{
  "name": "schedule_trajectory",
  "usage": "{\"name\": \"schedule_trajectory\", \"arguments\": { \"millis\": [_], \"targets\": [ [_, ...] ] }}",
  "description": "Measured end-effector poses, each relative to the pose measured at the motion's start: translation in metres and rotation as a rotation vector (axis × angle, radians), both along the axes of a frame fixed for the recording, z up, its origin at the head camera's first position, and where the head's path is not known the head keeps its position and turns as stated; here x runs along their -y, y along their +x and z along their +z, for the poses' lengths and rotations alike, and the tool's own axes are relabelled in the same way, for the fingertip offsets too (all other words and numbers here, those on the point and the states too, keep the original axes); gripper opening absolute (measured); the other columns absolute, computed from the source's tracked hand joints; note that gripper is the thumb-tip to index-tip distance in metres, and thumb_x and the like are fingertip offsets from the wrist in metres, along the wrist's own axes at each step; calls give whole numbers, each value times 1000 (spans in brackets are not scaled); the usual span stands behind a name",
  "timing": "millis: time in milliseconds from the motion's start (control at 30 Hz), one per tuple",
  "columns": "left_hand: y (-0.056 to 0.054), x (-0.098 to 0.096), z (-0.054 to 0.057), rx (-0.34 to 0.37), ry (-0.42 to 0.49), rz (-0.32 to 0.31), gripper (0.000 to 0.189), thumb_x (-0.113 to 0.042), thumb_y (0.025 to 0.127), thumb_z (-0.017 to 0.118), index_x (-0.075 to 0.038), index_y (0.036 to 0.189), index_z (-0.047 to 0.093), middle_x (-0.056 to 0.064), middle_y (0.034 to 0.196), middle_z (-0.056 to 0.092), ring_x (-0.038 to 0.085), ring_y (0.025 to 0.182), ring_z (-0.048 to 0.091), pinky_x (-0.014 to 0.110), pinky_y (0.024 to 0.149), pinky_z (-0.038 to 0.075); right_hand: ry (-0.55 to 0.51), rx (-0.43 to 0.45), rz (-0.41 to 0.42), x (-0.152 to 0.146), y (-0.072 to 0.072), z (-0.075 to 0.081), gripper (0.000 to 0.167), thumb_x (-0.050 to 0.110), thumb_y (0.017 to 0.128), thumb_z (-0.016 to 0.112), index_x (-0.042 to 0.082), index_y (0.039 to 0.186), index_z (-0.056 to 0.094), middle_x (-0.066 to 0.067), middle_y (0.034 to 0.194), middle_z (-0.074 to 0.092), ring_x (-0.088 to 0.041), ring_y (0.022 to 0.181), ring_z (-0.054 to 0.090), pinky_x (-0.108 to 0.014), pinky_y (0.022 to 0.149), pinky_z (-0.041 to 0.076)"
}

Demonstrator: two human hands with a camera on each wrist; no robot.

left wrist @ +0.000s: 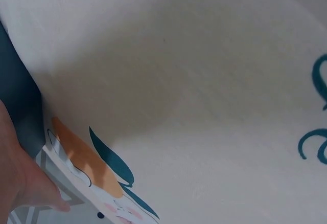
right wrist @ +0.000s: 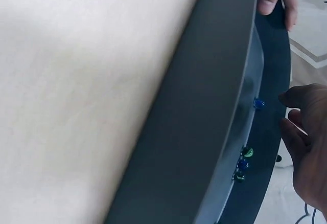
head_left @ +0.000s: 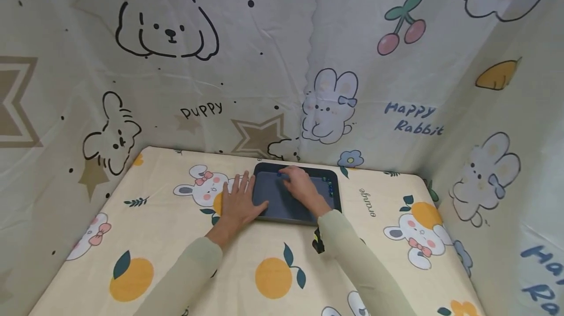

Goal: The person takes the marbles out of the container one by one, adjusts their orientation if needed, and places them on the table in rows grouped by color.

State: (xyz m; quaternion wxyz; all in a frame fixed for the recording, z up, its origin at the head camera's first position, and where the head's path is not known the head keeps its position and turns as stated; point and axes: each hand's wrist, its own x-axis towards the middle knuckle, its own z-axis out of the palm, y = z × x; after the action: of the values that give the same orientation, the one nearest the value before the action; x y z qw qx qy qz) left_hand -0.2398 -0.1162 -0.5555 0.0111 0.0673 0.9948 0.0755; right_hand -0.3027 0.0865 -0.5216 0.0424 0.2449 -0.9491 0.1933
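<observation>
A dark grey rectangular tray (head_left: 282, 198) lies on the cloth-covered table. My left hand (head_left: 238, 201) has its fingers spread and rests at the tray's left edge, with the thumb over the rim; in the left wrist view only part of that hand (left wrist: 23, 178) shows. My right hand (head_left: 301, 186) reaches over the tray, its fingertips close to a blue marble (head_left: 279, 174) near the far rim. From the right wrist, a gap shows between the fingers and the blue marble (right wrist: 259, 103). Several blue and green marbles (head_left: 331, 187) lie along the tray's right side.
The table cloth (head_left: 176, 228) is cream with printed oranges and rabbits. Printed cloth walls (head_left: 264, 61) rise behind the tray and at both sides. Beside the right sleeve (head_left: 352, 252) is a small black and yellow item (head_left: 318, 241).
</observation>
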Motion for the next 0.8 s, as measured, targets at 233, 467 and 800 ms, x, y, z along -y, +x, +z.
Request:
{"name": "schedule_trajectory", "arguments": {
  "millis": [233, 467, 800],
  "targets": [
    [-2, 0, 0, -6, -15, -1, 97, -74, 89, 45, -11, 160, 22, 11, 166, 12, 35, 150, 12, 62, 116, 7, 65, -36, 52, 14, -10, -2, 31, 3, 92, 69, 3, 123, 69, -14, 127, 63, -30, 115, 62, -44, 94, 51],
    [1, -1, 3, -20, -11, 7, 96, -73, 89, 48, -11, 159, 26, 12, 165, 16, 36, 150, 15, 63, 116, 10, 149, 8, 69, 26, -18, -2, 33, 4, 94, 67, 3, 127, 68, -16, 133, 60, -32, 118, 61, -43, 96, 50],
    [1, 0, -1, 5, 5, 19, 97, -72, 89, 49, -11, 160, 23, 11, 166, 14, 34, 151, 12, 62, 116, 10, 163, -1, 45, 32, -19, -8, 27, 3, 94, 65, 2, 121, 70, -15, 129, 63, -30, 117, 62, -42, 96, 50]
  ]
}}
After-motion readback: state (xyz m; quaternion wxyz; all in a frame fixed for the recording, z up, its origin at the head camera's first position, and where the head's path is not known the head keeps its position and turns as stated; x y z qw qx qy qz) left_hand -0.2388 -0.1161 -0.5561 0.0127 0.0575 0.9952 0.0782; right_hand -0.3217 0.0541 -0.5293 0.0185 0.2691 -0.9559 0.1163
